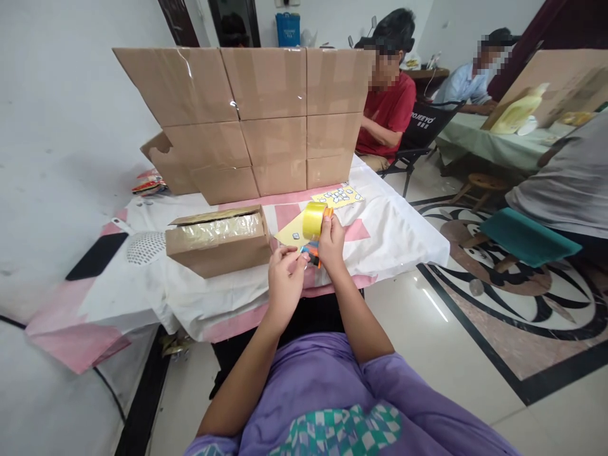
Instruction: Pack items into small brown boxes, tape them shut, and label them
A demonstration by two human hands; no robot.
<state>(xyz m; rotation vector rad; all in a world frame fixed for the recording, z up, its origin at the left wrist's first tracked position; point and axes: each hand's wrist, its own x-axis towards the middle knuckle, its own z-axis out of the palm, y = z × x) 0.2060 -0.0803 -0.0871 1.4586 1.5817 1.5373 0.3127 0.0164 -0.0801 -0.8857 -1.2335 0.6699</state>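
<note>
My right hand is closed around an orange tape dispenser that carries a roll of clear yellow packing tape. Just left of the dispenser's lower end, the fingers of my left hand are pinched together; what they hold, if anything, is too small to make out. Behind both hands lies a yellow sheet with a small printed mark. A cardboard box with clear tape over its top rests on the cloth to the left of my left hand.
A tall wall of taped cardboard boxes stands at the back of the table. On the cloth lie a patterned yellow card, a black phone-like slab and a perforated white piece. A person in red sits beyond; others sit at right.
</note>
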